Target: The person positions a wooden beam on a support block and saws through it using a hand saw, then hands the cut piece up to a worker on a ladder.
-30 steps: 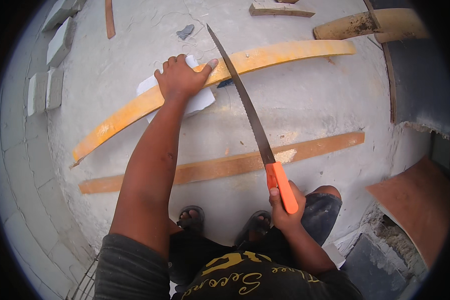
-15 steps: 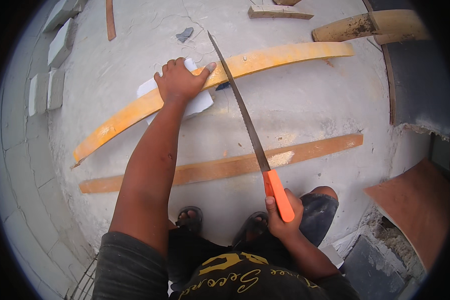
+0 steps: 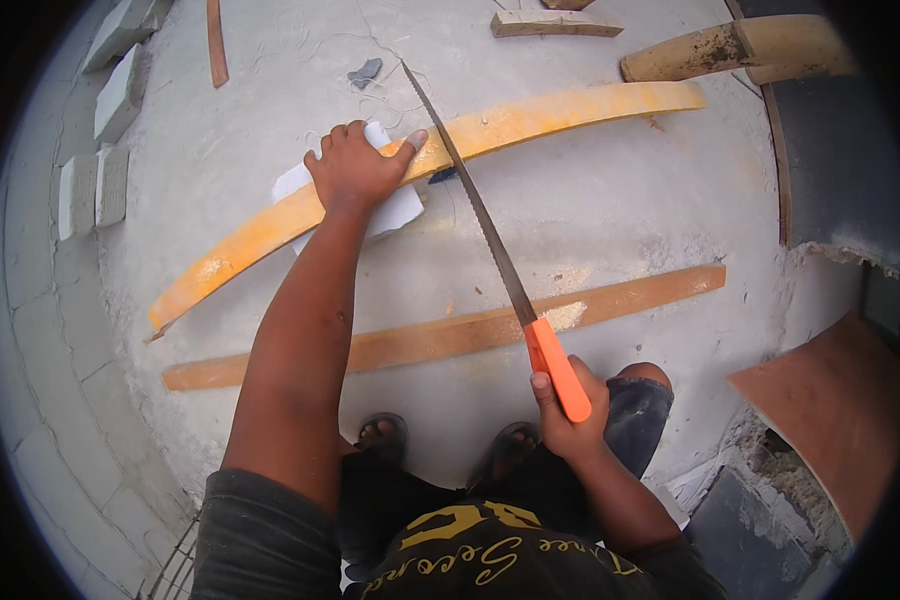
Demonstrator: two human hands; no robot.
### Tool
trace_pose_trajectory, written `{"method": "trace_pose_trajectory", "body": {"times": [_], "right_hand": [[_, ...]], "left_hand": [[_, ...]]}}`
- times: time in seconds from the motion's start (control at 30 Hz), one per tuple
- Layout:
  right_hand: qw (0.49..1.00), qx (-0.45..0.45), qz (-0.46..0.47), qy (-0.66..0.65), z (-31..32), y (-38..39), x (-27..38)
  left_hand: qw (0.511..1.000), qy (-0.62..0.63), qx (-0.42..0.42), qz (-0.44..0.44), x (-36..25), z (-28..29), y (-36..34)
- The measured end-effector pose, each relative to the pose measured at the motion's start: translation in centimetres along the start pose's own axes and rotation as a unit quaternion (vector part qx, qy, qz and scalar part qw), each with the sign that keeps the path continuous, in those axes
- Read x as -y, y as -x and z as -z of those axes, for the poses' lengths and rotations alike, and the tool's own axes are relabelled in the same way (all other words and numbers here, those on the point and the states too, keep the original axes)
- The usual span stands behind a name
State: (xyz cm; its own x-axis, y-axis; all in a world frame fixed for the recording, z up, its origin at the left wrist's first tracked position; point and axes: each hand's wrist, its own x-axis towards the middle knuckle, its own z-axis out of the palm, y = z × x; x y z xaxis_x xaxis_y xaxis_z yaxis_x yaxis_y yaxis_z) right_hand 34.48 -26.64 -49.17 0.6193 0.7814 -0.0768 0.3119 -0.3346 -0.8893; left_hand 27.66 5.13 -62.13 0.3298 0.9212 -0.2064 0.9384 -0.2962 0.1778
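Note:
A long yellowish wooden plank (image 3: 570, 112) lies across a white block (image 3: 402, 207), bowed by the wide view. My left hand (image 3: 355, 170) presses down on the plank above the block, fingers over its far edge and thumb laid along its top. In my right hand (image 3: 575, 405) is the orange handle of a handsaw (image 3: 497, 245). The saw's blade slants away to the left and crosses the plank just right of my left thumb, its toothed edge on the left-hand side. Whether a cut has opened under the blade is too small to tell.
A brown wooden board (image 3: 430, 338) lies on the concrete floor nearer my feet. Pale blocks (image 3: 120, 95) line the left side. A bamboo piece (image 3: 690, 52) and a short wood offcut (image 3: 555, 23) lie at the far right. A bent brown sheet (image 3: 820, 420) is at the right.
My right hand has pushed the saw a little forward and left, so its tip reaches farther past the plank. My left hand stays in place on the plank.

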Motion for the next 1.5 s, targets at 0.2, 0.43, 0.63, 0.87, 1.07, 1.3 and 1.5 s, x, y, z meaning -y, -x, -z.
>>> {"method": "trace_pose_trajectory", "body": {"times": [0.2, 0.43, 0.63, 0.87, 1.07, 1.3, 1.5], "right_hand": [[0.996, 0.004, -0.050, -0.077, -7.7, -12.1, -0.9], [0.999, 0.028, -0.023, 0.020, -0.7, -0.1, -1.8], [0.997, 0.008, -0.051, -0.053, -7.3, -11.8, -1.5], [0.998, 0.021, -0.065, -0.006, -0.8, 0.0, -1.5], [0.999, 0.034, -0.016, -0.039, -7.4, -10.8, -1.7], [0.996, 0.031, -0.082, -0.013, -1.8, -2.8, -1.2], [0.997, -0.005, -0.045, -0.060, -4.3, -5.8, -2.8]], "left_hand": [[1.000, 0.004, 0.001, -0.005, -0.1, 0.4, 0.2], [1.000, 0.011, -0.011, -0.003, 0.1, -0.1, 0.0], [1.000, 0.018, -0.007, -0.015, 0.0, 0.4, 0.3], [1.000, 0.017, -0.022, -0.003, -0.1, -0.2, 0.2], [1.000, 0.020, -0.014, -0.007, -0.2, 0.1, 0.0], [1.000, 0.015, -0.013, -0.011, 0.0, 0.2, 0.2], [1.000, 0.003, -0.004, 0.000, -0.2, 0.2, 0.1]]}}
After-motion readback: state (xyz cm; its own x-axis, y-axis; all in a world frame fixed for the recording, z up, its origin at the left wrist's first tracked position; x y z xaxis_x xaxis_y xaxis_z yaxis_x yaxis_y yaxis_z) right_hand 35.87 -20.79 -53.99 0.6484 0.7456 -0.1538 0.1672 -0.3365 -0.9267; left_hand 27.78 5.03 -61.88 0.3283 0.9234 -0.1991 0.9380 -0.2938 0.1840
